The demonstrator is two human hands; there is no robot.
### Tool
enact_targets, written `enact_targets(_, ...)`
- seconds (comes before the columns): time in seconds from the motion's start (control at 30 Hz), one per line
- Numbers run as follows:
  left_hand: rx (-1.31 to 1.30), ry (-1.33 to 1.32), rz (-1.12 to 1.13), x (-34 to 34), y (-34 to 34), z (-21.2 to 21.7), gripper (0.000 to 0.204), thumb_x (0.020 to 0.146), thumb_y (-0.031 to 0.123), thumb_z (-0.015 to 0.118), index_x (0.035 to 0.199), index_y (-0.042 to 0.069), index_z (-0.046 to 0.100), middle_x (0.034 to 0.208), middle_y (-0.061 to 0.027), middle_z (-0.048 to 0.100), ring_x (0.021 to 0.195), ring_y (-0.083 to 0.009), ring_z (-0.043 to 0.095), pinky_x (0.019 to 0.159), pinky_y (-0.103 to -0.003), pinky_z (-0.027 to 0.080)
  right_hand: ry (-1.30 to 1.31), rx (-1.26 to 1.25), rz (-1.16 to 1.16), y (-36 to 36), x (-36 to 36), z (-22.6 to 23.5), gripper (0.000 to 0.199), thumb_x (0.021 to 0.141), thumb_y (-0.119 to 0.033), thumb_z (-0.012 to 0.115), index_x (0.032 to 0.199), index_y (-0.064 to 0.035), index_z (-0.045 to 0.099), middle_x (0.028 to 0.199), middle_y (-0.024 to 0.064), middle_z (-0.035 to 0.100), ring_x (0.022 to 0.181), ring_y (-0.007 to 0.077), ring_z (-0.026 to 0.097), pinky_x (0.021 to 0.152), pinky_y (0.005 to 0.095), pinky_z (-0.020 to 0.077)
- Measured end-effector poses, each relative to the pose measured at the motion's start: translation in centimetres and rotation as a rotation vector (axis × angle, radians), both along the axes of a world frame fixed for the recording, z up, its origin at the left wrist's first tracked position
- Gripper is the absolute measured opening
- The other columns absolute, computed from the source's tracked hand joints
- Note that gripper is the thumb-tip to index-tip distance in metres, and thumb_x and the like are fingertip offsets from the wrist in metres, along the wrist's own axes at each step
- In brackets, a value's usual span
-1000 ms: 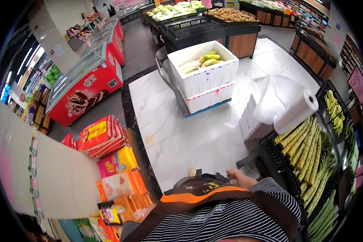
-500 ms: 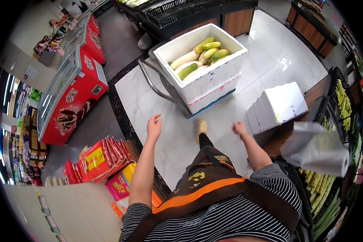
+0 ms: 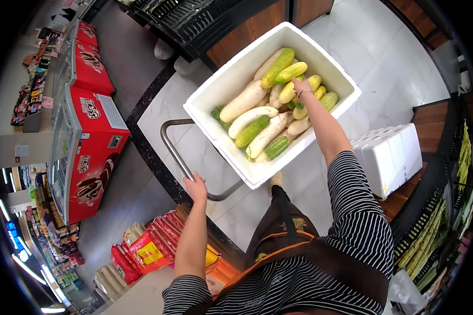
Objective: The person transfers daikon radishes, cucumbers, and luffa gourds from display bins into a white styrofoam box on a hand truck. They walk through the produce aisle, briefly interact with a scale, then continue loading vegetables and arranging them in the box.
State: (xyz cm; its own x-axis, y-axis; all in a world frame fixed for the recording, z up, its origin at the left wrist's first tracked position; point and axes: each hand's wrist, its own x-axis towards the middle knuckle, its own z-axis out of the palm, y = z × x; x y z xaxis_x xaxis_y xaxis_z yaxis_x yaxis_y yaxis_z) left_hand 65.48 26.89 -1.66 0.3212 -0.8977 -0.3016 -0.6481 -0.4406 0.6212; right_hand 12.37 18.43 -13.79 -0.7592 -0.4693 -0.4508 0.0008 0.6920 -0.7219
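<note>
Right hand (image 3: 302, 92) moved into box (image 3: 327, 64); freezer (image 3: 104, 155) shows lettering (image 3: 93, 108).

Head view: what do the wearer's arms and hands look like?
Left hand and right hand ungloved; a thin band circles the right wrist. Forearms bare below short sleeves, dark with thin white stripes. No cables visible.

The right hand (image 3: 302, 90)'s fingers are partly hidden among cucumbers (image 3: 278, 67), their grip unclear. Whether the left hand (image 3: 196, 189) wraps the handle (image 3: 169, 142) cannot be told. The box (image 3: 323, 65) hides the handle's ends and much of a shoe (image 3: 277, 179). The top edge cuts a crate (image 3: 181, 18); shelf goods (image 3: 43, 223) are too small to tell.
</note>
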Motion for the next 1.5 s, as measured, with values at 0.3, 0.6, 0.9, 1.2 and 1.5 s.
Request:
enact_targets(0.3, -0.049, -0.240, 0.066, -0.3, 1.2, 0.8, 0.032, 0.093, 0.023, 0.050, 0.106, -0.006, 0.042, 0.080, -0.0233, 0.063, 0.064, -0.0334, 0.065, 0.057, -0.043, 0.050, 0.287, 0.487, 0.165, -8.3, 1.5, 3.1, 0.091, 0.067, -0.069, 0.060, 0.114, 0.0080, 0.054, 0.118, 0.0198, 0.058, 0.105, 0.0275, 0.060, 0.089, 0.0341, 0.0461)
enact_targets(0.6, -0.003, -0.252, 0.070, -0.3, 0.7, 0.5, 0.033, 0.093, 0.023, 0.049, 0.106, -0.006, 0.041, 0.080, -0.0248, 0.062, 0.064, -0.0343, 0.065, 0.057, -0.044, 0.050, 0.019, 0.446, 0.207, -9.3, -0.6, 0.6, 0.079, 0.064, -0.058, 0.068, 0.116, -0.0003, 0.054, 0.121, 0.0154, 0.054, 0.106, 0.0219, 0.056, 0.090, 0.0322, 0.0448)
enact_targets(0.9, -0.047, -0.139, 0.063, 1.0, 0.9, -0.9, 0.034, 0.093, 0.020, 0.052, 0.109, -0.007, 0.039, 0.085, -0.0197, 0.057, 0.059, -0.0256, 0.064, 0.052, -0.034, 0.052, 0.008, 0.427, 0.073, -11.9, -5.9, -2.3, 0.107, 0.061, -0.055, 0.072, 0.141, -0.0076, 0.020, 0.140, 0.0216, 0.036, 0.126, 0.0311, 0.040, 0.102, 0.0406, 0.0363)
enact_targets(1.2, -0.073, -0.136, 0.083, -0.2, 0.9, 0.2, 0.031, 0.093, 0.019, 0.051, 0.105, -0.008, 0.042, 0.073, -0.0221, 0.060, 0.062, -0.0315, 0.064, 0.057, -0.040, 0.048, 0.252, 0.012, -0.230, -9.9, 0.1, 0.0, 0.077, 0.067, -0.039, 0.075, 0.130, -0.0205, 0.036, 0.125, 0.0253, 0.044, 0.114, 0.0391, 0.046, 0.098, 0.0442, 0.0376)
enact_targets(1.5, -0.019, -0.220, 0.069, -0.4, 1.1, 0.4, 0.032, 0.093, 0.022, 0.049, 0.103, -0.007, 0.041, 0.077, -0.0236, 0.062, 0.061, -0.0315, 0.065, 0.055, -0.040, 0.050, -0.040, -0.123, 0.017, -6.4, 14.1, -0.3, 0.077, 0.068, -0.037, 0.077, 0.126, -0.0030, 0.039, 0.120, 0.0290, 0.048, 0.109, 0.0381, 0.051, 0.095, 0.0411, 0.0412)
